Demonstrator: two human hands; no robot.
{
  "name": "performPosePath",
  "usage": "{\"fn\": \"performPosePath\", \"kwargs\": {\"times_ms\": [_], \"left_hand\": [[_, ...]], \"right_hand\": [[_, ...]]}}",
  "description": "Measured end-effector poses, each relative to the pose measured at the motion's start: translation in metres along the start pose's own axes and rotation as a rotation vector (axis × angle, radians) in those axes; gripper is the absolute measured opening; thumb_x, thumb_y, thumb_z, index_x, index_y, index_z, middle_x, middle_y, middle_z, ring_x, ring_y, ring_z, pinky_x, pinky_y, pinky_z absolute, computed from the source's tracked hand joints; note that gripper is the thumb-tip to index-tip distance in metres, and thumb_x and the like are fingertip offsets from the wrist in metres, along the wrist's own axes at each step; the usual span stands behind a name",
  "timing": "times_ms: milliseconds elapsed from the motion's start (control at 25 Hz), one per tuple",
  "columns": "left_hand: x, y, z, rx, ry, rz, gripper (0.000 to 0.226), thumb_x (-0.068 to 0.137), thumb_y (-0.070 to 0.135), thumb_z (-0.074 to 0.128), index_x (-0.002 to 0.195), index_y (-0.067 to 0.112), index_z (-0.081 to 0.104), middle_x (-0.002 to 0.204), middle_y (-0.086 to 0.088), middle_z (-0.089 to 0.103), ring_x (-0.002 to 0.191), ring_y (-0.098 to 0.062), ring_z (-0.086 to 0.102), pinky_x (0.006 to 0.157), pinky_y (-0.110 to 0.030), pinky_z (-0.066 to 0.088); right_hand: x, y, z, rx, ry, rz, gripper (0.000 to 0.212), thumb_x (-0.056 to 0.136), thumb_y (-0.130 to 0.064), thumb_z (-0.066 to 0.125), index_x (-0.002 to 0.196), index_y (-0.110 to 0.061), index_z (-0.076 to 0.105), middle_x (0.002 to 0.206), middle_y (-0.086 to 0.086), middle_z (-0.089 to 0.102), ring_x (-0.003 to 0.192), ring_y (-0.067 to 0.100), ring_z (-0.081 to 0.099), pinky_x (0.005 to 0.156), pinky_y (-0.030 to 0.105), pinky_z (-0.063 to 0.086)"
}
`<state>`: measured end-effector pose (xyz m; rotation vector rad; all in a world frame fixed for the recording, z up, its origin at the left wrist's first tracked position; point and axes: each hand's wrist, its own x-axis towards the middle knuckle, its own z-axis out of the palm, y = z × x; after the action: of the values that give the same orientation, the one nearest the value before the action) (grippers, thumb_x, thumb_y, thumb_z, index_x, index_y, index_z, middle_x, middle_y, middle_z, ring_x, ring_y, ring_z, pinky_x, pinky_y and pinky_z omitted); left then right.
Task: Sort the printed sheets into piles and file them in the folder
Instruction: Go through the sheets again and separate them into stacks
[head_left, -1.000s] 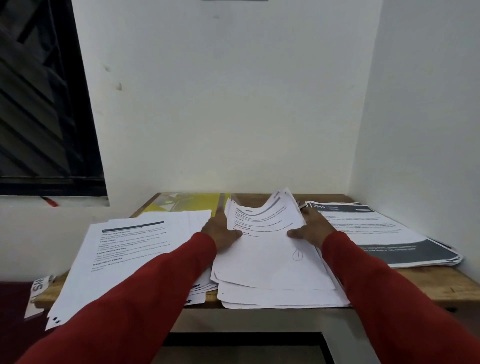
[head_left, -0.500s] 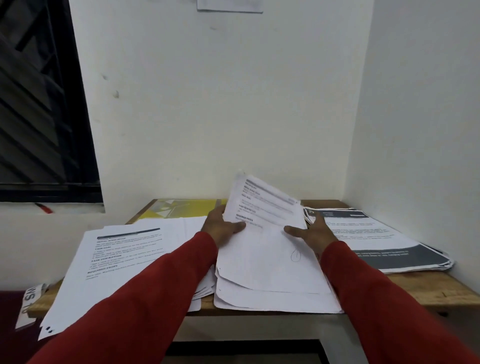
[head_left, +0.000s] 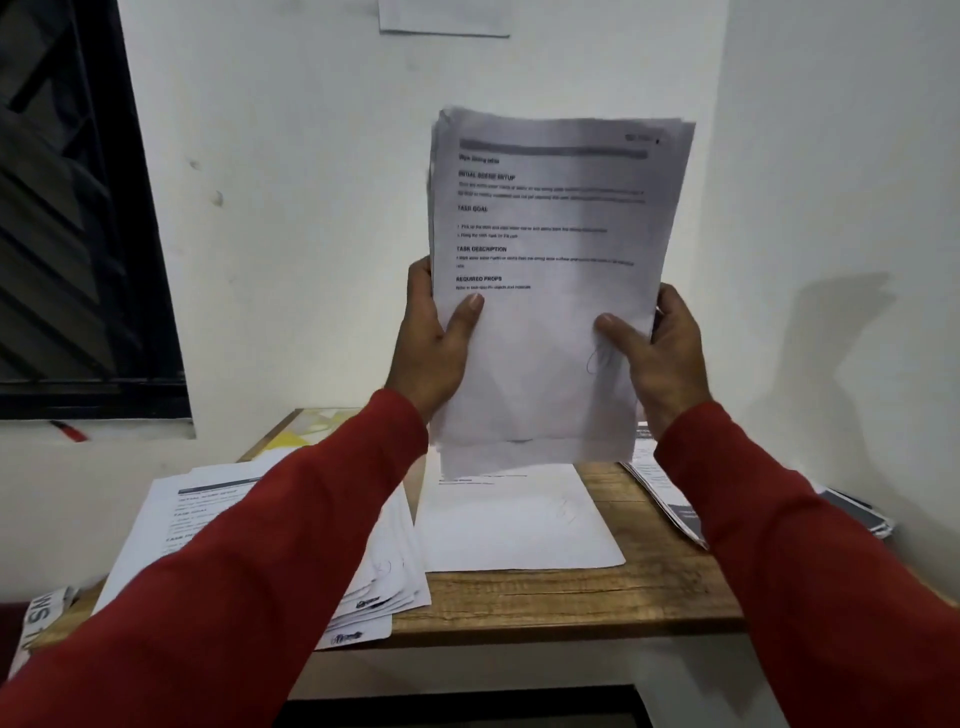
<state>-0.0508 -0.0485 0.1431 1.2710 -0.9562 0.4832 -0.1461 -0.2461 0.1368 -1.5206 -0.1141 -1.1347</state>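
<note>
The stack of printed sheets (head_left: 550, 291) stands upright in the air above the wooden table (head_left: 561, 597), its printed face toward the camera. The left hand (head_left: 434, 343) grips its left edge, thumb pressed flat on the front page and the other fingers curled out of sight behind. The right hand (head_left: 657, 353) grips the right edge the same way, thumb lying across the front beside a pen scribble, fingers wrapped behind the paper. Directly below the thumbs, a few loose sheets (head_left: 519, 519) lie flat on the table. Below and outward of the left hand's fingers sits a fanned pile of printed pages (head_left: 379, 582), partly covered by the red sleeve (head_left: 249, 571). Beyond that pile a yellow folder (head_left: 306, 431) peeks out by the wall. Outward of the right hand's fingers another pile with dark-banded pages (head_left: 670, 499) rests near the side wall
</note>
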Motion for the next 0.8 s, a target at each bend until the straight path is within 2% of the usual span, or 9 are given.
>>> {"fn": "performPosePath", "kwargs": {"times_ms": [80,160,240,360,480,560,600,680,800], "left_hand": [[-0.002,-0.001,-0.001,0.044,0.007,-0.008,0.034,0.099,0.017,0.059,0.128,0.013,0.042,0.121,0.004,0.06,0.109,-0.01,0.063,0.092,-0.03,0.054],[-0.017,-0.019,-0.003,0.167,-0.028,-0.146,0.031,0.099,0.025,0.059,0.126,0.016,0.047,0.116,0.008,0.063,0.105,-0.011,0.065,0.09,-0.032,0.055],[-0.036,-0.045,-0.006,0.333,-0.101,-0.284,0.031,0.096,0.022,0.062,0.125,0.013,0.051,0.116,0.002,0.065,0.106,-0.02,0.064,0.09,-0.034,0.052],[-0.05,-0.074,-0.01,0.458,-0.165,-0.447,0.039,0.092,0.014,0.066,0.128,0.01,0.054,0.115,-0.003,0.065,0.111,-0.025,0.062,0.085,-0.025,0.045],[-0.055,-0.097,-0.017,0.779,-0.33,-0.617,0.053,0.091,0.029,0.067,0.136,0.009,0.049,0.135,-0.013,0.057,0.124,-0.031,0.054,0.097,-0.03,0.043],[-0.066,-0.105,-0.016,1.156,-0.548,-0.749,0.065,0.092,0.05,0.058,0.142,0.013,0.04,0.143,-0.018,0.044,0.131,-0.037,0.043,0.104,-0.038,0.037],[-0.069,-0.108,-0.014,1.237,-0.59,-0.777,0.068,0.092,0.054,0.056,0.143,0.014,0.036,0.143,-0.02,0.042,0.131,-0.038,0.039,0.106,-0.04,0.035],[-0.066,-0.116,-0.009,1.191,-0.56,-0.786,0.08,0.088,0.053,0.06,0.149,0.014,0.024,0.145,-0.02,0.039,0.131,-0.039,0.041,0.106,-0.042,0.036],[-0.055,-0.121,-0.003,1.075,-0.579,-0.817,0.098,0.081,0.049,0.069,0.153,0.014,0.012,0.155,-0.013,0.033,0.131,-0.039,0.044,0.107,-0.041,0.039]], "right_hand": [[-0.003,0.003,-0.003,0.023,-0.032,0.019,0.031,0.086,0.0,0.069,0.109,-0.019,0.059,0.105,0.004,0.071,0.092,0.017,0.069,0.079,0.026,0.058],[-0.014,0.024,-0.007,-0.025,-0.059,0.163,0.034,0.085,-0.001,0.071,0.113,-0.016,0.059,0.104,0.004,0.071,0.091,0.019,0.069,0.075,0.027,0.058],[-0.022,0.049,-0.011,-0.157,-0.042,0.295,0.031,0.083,-0.005,0.074,0.109,-0.016,0.062,0.102,0.007,0.072,0.092,0.026,0.07,0.075,0.032,0.057],[-0.019,0.074,-0.011,-0.34,-0.035,0.406,0.028,0.08,-0.007,0.078,0.103,-0.012,0.063,0.108,0.013,0.071,0.092,0.027,0.067,0.083,0.035,0.054],[-0.021,0.098,-0.004,-0.647,-0.235,0.528,0.032,0.079,-0.008,0.077,0.109,-0.005,0.066,0.113,0.014,0.07,0.095,0.026,0.065,0.087,0.032,0.051],[-0.031,0.112,0.002,-0.921,-0.402,0.584,0.044,0.081,-0.017,0.076,0.121,-0.006,0.063,0.123,0.012,0.066,0.111,0.027,0.062,0.092,0.029,0.048],[-0.036,0.115,0.006,-1.022,-0.453,0.582,0.047,0.083,-0.021,0.074,0.125,-0.007,0.06,0.127,0.012,0.063,0.117,0.027,0.058,0.093,0.028,0.045],[-0.042,0.113,0.013,-1.109,-0.481,0.531,0.047,0.087,-0.023,0.069,0.129,-0.005,0.055,0.131,0.012,0.06,0.122,0.027,0.054,0.091,0.026,0.042],[-0.046,0.111,0.015,-1.054,-0.445,0.501,0.047,0.089,-0.018,0.067,0.132,-0.006,0.053,0.134,0.012,0.059,0.123,0.027,0.054,0.09,0.024,0.04]]}}
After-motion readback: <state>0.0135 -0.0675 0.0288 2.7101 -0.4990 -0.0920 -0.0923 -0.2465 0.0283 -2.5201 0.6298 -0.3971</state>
